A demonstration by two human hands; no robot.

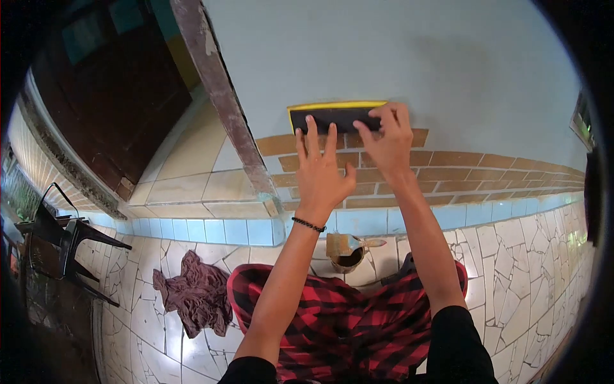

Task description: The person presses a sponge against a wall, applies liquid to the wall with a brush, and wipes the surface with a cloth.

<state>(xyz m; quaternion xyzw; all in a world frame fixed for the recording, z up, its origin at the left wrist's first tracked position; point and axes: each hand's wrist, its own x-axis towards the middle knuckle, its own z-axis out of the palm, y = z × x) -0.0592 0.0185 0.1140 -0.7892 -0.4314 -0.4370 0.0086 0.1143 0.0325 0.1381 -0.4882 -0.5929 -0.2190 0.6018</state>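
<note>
A black rectangular piece with a yellow edge lies against the grey wall, just above rows of brown brick shapes. My left hand presses on its lower left part, fingers spread and stretched upward. At the right end, my right hand has bent fingers and thumb closed on the piece. Below my hands, a small pot with dark contents stands on the floor between my legs. Across its top rests a paintbrush with brown-stained bristles.
A crumpled brown cloth lies on the cracked-tile floor at left. Farther left is a black chair. A worn door frame post borders the wall, beside a dark door. Light blue tiles line the wall's base.
</note>
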